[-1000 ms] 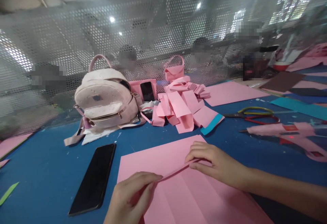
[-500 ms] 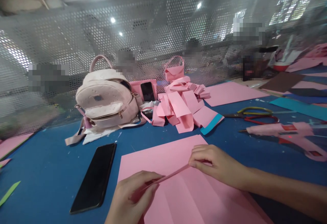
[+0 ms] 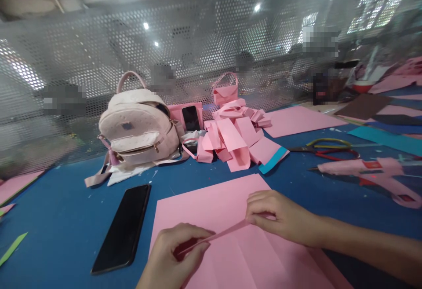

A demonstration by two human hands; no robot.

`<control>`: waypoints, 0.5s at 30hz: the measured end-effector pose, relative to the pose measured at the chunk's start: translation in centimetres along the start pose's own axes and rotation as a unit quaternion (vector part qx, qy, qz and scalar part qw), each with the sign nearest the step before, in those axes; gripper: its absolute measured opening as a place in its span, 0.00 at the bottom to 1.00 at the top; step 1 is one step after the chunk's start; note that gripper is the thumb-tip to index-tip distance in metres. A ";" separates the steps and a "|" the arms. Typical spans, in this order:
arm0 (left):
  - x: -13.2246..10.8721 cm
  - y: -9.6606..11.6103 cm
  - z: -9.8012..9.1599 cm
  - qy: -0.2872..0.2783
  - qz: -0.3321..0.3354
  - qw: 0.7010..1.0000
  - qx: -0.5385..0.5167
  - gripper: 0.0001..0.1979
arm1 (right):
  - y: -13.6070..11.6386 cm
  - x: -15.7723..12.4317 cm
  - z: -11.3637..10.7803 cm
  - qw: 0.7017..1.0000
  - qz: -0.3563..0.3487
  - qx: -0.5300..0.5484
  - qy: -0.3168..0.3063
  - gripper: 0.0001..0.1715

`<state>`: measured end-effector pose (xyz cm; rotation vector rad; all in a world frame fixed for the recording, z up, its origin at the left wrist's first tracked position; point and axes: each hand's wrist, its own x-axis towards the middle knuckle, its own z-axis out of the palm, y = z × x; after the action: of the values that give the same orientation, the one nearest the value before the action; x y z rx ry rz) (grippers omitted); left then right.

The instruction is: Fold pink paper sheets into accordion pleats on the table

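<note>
A creased pink sheet lies at the bottom centre, over another flat pink sheet. My left hand pinches the raised far edge of the creased sheet between thumb and fingers. At the right end of that same edge, my right hand pinches it too, fingers closed. Between the hands the edge stands up as a thin fold. Parallel crease lines run across the paper toward me.
A black phone lies left of the sheets. Behind stand a pale backpack and a heap of folded pink pieces. Scissors and a pink glue gun lie right on the blue table.
Both hands have shifted slightly toward me with the pinched edge. My left hand has also moved a little to the right. The things around them look the same.
</note>
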<state>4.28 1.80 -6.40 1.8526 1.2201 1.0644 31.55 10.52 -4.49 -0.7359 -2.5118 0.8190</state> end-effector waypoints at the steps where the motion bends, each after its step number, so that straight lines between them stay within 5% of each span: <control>1: 0.0 0.1 0.0 0.004 -0.007 1.000 -0.005 0.09 | 0.0 0.0 0.0 1.000 -0.001 0.001 -0.001 0.23; 15: -0.1 0.6 0.1 0.007 -0.073 0.995 -0.063 0.09 | 0.2 0.0 0.2 1.000 -0.009 0.006 -0.008 0.22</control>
<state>4.56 1.47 -5.98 1.6365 1.2469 1.0512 31.47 10.59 -4.79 -0.7032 -2.5227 0.8364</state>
